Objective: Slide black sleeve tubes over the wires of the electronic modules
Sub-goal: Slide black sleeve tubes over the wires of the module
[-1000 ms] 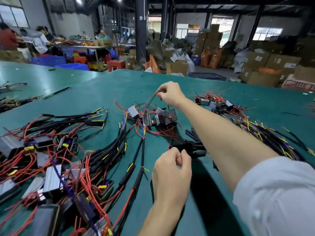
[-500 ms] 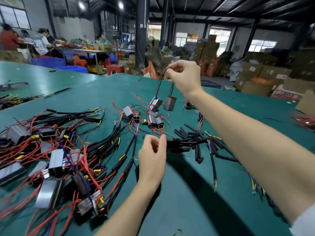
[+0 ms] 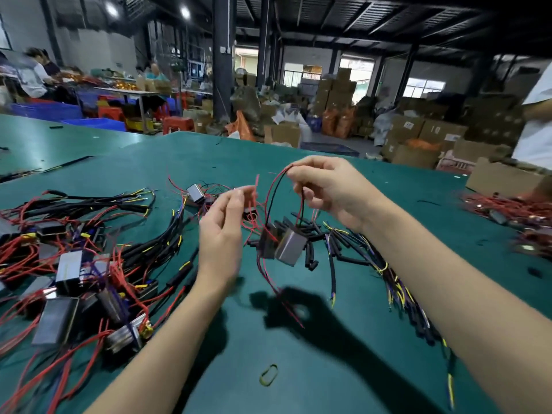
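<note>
The right hand point(image 3: 325, 186) pinched the wires point(image 3: 270, 201) of a module point(image 3: 283, 245) hanging above the table point(image 3: 209, 153), sleeve tubes point(image 3: 310, 234) lay just beyond, nearer that hand, while the left hand point(image 3: 222, 231) was half-open, its hold unclear.

My bench is a green table point(image 3: 298, 348) with a smooth mat top. On my left lies a heap of finished modules point(image 3: 68, 264), metal boxes tangled in red wires and black sleeved leads. Farther back sits one small module point(image 3: 195, 192) with loose red wires. To my right, short black sleeve tubes point(image 3: 310, 249) lie scattered beside a bundle of sleeved cables point(image 3: 397, 282) with yellow tips. A yellow-green rubber band point(image 3: 268, 375) lies near me, and a cardboard box point(image 3: 504, 180) at the far right edge.
</note>
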The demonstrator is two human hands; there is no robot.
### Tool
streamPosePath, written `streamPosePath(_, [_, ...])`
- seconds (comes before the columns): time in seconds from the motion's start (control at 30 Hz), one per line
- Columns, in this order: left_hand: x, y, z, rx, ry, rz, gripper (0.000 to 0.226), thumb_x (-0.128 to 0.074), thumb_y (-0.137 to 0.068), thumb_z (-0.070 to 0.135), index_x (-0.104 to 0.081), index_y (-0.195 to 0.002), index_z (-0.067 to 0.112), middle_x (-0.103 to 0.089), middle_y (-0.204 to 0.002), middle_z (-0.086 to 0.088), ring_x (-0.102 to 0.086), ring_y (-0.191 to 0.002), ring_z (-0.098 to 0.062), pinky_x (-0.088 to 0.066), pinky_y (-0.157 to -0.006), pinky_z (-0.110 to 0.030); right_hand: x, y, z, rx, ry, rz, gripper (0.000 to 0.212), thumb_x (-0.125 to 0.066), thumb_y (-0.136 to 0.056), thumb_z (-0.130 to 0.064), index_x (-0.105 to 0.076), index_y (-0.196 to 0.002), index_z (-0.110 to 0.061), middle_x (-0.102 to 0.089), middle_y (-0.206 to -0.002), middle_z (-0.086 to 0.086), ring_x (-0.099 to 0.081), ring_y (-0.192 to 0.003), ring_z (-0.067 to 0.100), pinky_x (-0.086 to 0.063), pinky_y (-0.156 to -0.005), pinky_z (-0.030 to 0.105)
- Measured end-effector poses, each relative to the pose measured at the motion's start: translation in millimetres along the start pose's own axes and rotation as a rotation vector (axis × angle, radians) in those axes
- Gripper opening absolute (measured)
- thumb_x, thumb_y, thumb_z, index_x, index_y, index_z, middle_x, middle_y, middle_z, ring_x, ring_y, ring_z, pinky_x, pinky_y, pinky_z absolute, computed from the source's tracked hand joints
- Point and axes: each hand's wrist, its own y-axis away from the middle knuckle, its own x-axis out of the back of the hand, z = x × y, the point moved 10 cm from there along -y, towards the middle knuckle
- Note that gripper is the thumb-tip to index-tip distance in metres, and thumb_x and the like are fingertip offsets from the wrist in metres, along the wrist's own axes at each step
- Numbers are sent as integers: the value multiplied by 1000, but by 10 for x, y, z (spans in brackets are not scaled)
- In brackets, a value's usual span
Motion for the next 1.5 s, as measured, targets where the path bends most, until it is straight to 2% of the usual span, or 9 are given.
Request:
streamPosePath(0.13, [-361, 176, 130, 19, -26, -268, 12, -64, -89, 24, -66, -100, 21, -69, -82, -7, -62, -71, -13, -52, -68, -28, -37, 302, 356, -139, -102, -62, 12, -60, -88, 0, -64, -79, -7, -63, -59, 2, -53, -49, 7, -41, -40, 12])
streamPosePath(0.23, [-409, 218, 131, -14, -102, -287, 12, -65, -87, 6, -71, -85, 16, -69, -66, 4, -57, -56, -4, -47, -55, -18, -58, 502, 611, -245, -249, -133, 10, -58, -88, -3, -67, -83, -4, -67, -68, 7, -58, -54, 9, -49, -49, 14])
streamPosePath(0.4, [-458, 261, 50, -82, -406, -302, 6, -70, -84, 13, -71, -86, 18, -65, -88, 1, -59, -73, -1, -43, -72, -11, 56, 632, 846, -242, -413, -87, 18, -59, -81, -12, -67, -90, 0, -70, -74, 9, -62, -54, 10, -52, -54, 14])
streamPosePath(0.6, [-106, 206, 97, -134, -785, -2, 33, -66, -85, 41, -65, -114, 26, -41, -105, -1, -46, -105, -19, -31, -94, -25, 150, 629, 1104, -236, -547, 59, 10, -58, -84, -8, -65, -85, -1, -68, -71, 9, -65, -55, 13, -53, -54, 15])
streamPosePath(0.73, [-606, 409, 76, -153, -505, -476, 35, -70, -80, 37, -69, -110, 18, -59, -100, 2, -57, -96, -6, -41, -91, -16, 115, 630, 1123, -182, -564, 25, 14, -61, -76, -11, -63, -85, 0, -68, -71, 5, -65, -60, 10, -54, -60, 18])
streamPosePath(0.8, [-696, 472, 38, -130, -448, -550, 28, -73, -81, 22, -70, -107, 14, -66, -98, 0, -62, -93, -8, -49, -87, -24, 74, 639, 1108, -167, -535, -24, 18, -61, -76, -12, -64, -89, 1, -70, -78, 6, -65, -66, 9, -55, -65, 19])
streamPosePath(1.1, [-365, 274, -101, 160, -92, -285, 6, -69, -80, -2, -66, -85, 0, -71, -81, -11, -67, -74, -13, -55, -74, -19, 292, 681, 1133, -192, -206, 82, 14, -57, -92, -9, -63, -80, -4, -65, -74, 10, -66, -62, 16, -52, -57, 19])
streamPosePath(1.33, [-108, 170, -215, 352, 325, -103, 14, -69, -68, 14, -68, -79, 6, -70, -68, -6, -68, -59, -18, -58, -65, -25, 502, 839, 1316, -368, 122, 53, 16, -56, -94, -14, -57, -78, -9, -64, -72, 5, -55, -50, 13, -31, -43, 18])
streamPosePath(1.5, [-272, 263, -430, 538, 413, -177, 11, -66, -68, 15, -77, -68, 11, -71, -68, -6, -66, -60, -12, -55, -63, -20, 370, 873, 1364, -408, 325, -77, 19, -57, -93, -15, -57, -74, -11, -65, -67, 3, -53, -43, 12, -29, -36, 16])
